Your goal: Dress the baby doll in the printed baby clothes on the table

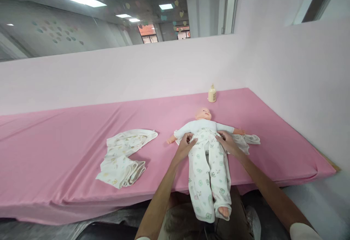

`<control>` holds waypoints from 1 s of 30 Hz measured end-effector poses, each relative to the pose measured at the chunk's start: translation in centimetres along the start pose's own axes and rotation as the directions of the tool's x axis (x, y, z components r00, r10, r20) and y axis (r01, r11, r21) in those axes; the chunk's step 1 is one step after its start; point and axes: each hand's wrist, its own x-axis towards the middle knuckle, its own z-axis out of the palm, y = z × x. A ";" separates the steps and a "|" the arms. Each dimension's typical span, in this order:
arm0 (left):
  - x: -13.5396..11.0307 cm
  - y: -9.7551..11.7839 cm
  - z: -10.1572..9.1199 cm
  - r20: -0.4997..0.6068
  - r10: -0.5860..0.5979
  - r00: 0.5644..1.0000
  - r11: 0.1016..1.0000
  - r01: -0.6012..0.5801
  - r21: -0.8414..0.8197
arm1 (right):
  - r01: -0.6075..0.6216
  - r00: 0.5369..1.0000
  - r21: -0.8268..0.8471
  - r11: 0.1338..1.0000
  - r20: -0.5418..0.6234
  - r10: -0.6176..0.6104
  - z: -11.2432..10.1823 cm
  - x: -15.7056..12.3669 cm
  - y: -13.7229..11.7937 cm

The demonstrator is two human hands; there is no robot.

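Observation:
A baby doll [203, 114] in a white long-sleeved top [197, 125] lies on its back, its head toward the wall. Printed baby pants [201, 163] cover its legs up to the waist, and the lower legs reach past the table's front edge. One bare foot [224, 211] shows at a cuff; the other is hidden inside the fabric. My left hand [186, 147] is closed at the left side of the waistband, fingers bent on the cloth. At the opposite side, my right hand [229, 144] grips the waistband between thumb and fingers.
A pink cloth-covered table [82, 152] runs along the wall. Folded printed baby clothing [123, 159] lies to the left. A pale pump bottle [212, 94] stands behind the doll's head. White printed cloth [242, 143] lies partly under the doll at the right.

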 end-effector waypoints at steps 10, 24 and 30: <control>-3.3 0.7 -0.1 0.037 0.120 0.992 0.987 -0.123 0.106 | 0.095 0.995 -0.122 0.988 -0.010 -0.097 0.1 -1.9 -0.9; -7.6 -1.1 0.6 0.027 0.064 0.998 0.954 -0.069 0.292 | 0.232 0.946 -0.166 0.958 0.267 -0.183 -2.7 -6.3 0.8; -8.5 -0.7 1.2 -0.009 -0.078 0.997 0.981 0.078 0.179 | 0.183 0.948 -0.136 0.974 0.285 -0.138 -2.2 -7.2 0.7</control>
